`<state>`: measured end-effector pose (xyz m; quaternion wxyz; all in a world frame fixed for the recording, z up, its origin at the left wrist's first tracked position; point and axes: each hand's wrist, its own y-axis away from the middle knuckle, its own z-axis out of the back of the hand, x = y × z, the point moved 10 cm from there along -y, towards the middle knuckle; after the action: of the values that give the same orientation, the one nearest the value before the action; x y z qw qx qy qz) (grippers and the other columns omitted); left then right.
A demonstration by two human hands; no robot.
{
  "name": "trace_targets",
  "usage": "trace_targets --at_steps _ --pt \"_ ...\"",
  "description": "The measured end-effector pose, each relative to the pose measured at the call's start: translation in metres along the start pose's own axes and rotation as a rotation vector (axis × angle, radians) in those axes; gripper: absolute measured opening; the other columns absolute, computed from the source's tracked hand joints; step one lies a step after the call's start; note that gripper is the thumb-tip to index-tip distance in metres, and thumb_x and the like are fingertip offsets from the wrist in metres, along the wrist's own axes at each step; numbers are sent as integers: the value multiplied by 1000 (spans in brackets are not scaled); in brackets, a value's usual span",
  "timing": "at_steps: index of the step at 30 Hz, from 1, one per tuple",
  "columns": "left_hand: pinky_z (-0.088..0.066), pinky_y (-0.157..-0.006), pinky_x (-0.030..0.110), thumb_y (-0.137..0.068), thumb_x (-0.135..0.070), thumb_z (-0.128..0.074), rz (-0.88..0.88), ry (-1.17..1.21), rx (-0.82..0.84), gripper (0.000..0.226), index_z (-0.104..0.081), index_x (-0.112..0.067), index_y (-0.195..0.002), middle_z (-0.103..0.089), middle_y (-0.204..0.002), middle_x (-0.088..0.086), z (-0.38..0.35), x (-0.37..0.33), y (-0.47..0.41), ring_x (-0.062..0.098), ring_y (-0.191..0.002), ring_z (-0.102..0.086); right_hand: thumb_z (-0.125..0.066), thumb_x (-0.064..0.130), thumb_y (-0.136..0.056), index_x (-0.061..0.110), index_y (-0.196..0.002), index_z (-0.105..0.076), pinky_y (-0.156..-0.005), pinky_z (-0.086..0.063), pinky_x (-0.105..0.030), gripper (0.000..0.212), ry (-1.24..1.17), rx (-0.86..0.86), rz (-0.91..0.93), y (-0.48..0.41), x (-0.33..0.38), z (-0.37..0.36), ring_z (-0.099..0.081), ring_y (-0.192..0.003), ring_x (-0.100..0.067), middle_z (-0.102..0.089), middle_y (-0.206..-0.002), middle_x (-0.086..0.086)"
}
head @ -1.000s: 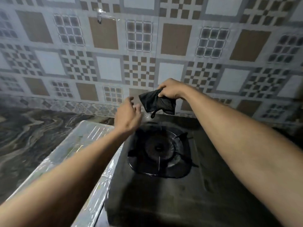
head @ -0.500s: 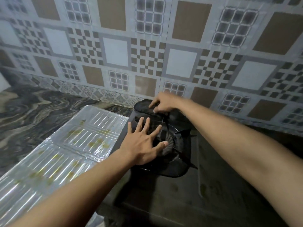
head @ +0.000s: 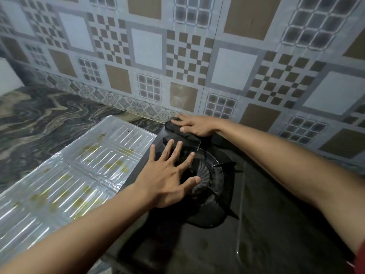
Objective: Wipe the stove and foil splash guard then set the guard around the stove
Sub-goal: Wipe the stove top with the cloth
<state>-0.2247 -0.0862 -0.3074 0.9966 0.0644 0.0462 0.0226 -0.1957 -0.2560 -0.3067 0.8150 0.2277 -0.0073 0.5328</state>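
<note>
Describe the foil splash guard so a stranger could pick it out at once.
Start at the black stove against the tiled wall. Directly to its left, lying flat on the marbled counter, is the foil splash guard. It is the only shiny silver thing there: folded ribbed panels, spotted with yellowish stains.

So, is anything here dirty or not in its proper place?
Yes. The foil guard lies flat on the counter left of the stove, not standing around it, and yellowish stains dot its panels. Faint smears also show on the stove top.
</note>
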Motion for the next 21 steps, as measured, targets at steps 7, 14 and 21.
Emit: trace_targets --at_steps 7,14,21 --pt "10 -117 65 -89 -77 -6 21 -2 5 76 10 -44 -155 21 -164 6 2 -2 -1 27 -150 24 -42 15 -105 21 -154 -24 -110 -2 -15 53 -85 -22 -59 45 -35 -2 -7 -151 -19 -3 -164 -8" --pt "13 -115 67 -89 -78 -7 53 54 -92 83 8 -35 -158 14 -167 10 19 -19 -28 35 -151 20 -38 20 -106 31 -154 -24 -122 1 -34 51 -134 -90 -185 96 -68 -22 4 -151 -17 1 -165 -2" --pt "19 -107 75 -86 -80 -4 79 27 -46 87 7 -32 -159 17 -167 6 4 -37 -47 36 -150 22 -36 20 -107 26 -152 -32 -120 -8 -38 46 -227 -269 -299 133 -75 -30 -4 -152 -17 -8 -165 2"
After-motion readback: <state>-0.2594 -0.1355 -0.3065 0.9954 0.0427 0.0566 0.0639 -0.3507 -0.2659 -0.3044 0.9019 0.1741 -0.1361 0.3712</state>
